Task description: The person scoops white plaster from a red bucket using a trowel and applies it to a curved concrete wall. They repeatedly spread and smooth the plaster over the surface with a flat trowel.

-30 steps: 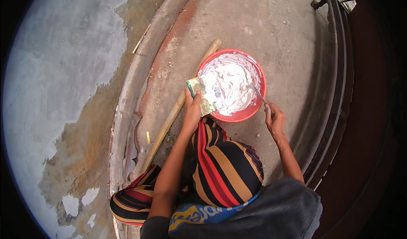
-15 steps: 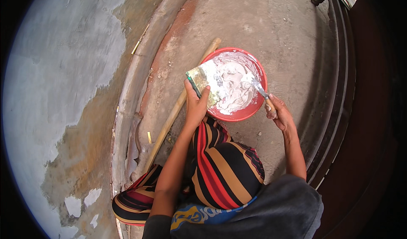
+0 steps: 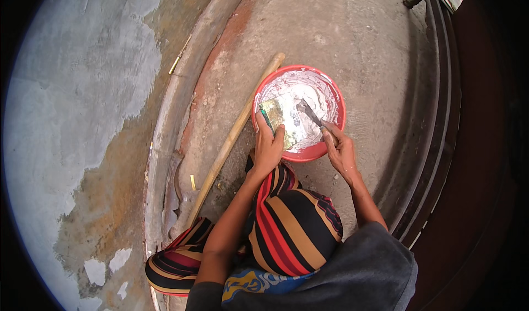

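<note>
A red basin (image 3: 343, 110) holds white paste (image 3: 312, 93) that is smeared up its inner wall. My left hand (image 3: 269, 148) is closed on the green-edged side of a flat, paste-stained plate (image 3: 273, 114), which is tilted over the left part of the basin. Paste coats the plate's right side. My right hand (image 3: 343, 152) grips the handle of a putty knife (image 3: 312, 113). Its blade tip is at the paste near the plate's right edge; whether it touches the plate I cannot tell.
A wooden pole (image 3: 234, 140) lies on the concrete floor (image 3: 374, 52) left of the basin. Beyond a raised ledge (image 3: 171, 107) stands a wall (image 3: 88, 79) partly coated in grey-white. A dark metal rail (image 3: 449, 90) curves along the right.
My left hand has brought the plate right, lower over the basin. The putty knife has moved left from the basin's right rim to beside the plate, its blade turning darker side up.
</note>
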A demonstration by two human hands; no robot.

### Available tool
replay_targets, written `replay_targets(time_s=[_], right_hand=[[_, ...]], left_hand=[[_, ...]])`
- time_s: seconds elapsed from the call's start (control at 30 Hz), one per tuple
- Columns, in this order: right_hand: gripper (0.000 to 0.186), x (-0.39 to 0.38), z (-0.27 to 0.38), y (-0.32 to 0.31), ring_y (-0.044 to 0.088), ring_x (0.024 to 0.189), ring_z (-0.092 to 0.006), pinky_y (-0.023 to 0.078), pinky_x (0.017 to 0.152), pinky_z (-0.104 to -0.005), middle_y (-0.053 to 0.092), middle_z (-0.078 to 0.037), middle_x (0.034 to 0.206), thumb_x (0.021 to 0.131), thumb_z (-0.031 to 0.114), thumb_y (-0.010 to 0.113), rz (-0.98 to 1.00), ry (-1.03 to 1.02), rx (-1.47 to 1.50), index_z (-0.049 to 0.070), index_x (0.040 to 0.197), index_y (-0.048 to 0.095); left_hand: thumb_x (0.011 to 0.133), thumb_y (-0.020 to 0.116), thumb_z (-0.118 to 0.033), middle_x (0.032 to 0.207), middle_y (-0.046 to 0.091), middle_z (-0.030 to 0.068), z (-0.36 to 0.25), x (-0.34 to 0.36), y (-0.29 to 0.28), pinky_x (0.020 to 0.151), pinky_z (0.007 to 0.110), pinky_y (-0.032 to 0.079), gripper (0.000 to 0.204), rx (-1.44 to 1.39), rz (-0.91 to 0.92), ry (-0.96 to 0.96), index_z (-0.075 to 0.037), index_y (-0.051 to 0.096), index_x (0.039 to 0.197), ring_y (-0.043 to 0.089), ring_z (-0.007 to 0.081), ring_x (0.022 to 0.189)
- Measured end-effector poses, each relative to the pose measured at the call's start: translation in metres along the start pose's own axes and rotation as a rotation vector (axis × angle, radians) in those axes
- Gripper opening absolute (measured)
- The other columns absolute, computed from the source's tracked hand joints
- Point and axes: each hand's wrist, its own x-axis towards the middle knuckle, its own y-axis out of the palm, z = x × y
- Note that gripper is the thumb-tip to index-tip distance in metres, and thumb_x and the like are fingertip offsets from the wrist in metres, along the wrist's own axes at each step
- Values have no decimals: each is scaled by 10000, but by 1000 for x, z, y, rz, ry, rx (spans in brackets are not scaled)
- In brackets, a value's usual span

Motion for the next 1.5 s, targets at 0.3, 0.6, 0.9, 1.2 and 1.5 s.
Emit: replay_targets(time_s=[0.3, 0.6, 0.9, 1.2, 1.5], right_hand=[[332, 6, 12, 7, 596, 737, -92, 496, 692, -259, 685, -84, 800, 978, 196, 595, -4, 1, 132, -13, 1231, 647], [309, 2, 18, 3, 577, 744, -92, 498, 690, -259, 680, -40, 864, 973, 138, 603, 83, 34, 213, -32, 1227, 645], [321, -3, 23, -3, 580, 804, -85, 495, 726, -259, 683, -69, 938, 978, 148, 598, 69, 27, 261, -24, 1246, 634], [257, -5, 19, -16, 636, 807, -157, 499, 736, -282, 684, -133, 970, 920, 76, 623, 15, -13, 34, 34, 1168, 676], [296, -40, 44, -23, 620, 672, -232, 480, 613, -342, 629, -126, 854, 856, 43, 648, 61, -98, -189, 109, 1137, 716]], left_hand=[[954, 496, -84, 720, 619, 285, -15, -7, 2, 610, 534, 456, 555, 368, 193, 94, 24, 241, 1434, 624, 467, 661], [946, 504, -91, 654, 594, 280, -9, -2, 1, 578, 537, 447, 552, 413, 199, 69, 22, 261, 1429, 614, 482, 630], [936, 482, -65, 668, 605, 266, 3, 9, 2, 616, 544, 480, 572, 571, 137, -2, 14, 233, 1445, 634, 459, 644], [943, 513, -103, 1323, 492, 255, 15, 22, -25, 1040, 389, 359, 546, -320, -82, -280, 23, 256, 1409, 508, 315, 1219], [978, 484, -136, 1297, 494, 324, -6, 19, -20, 1000, 470, 371, 556, -41, -129, -227, 23, 172, 1409, 513, 434, 1200]])
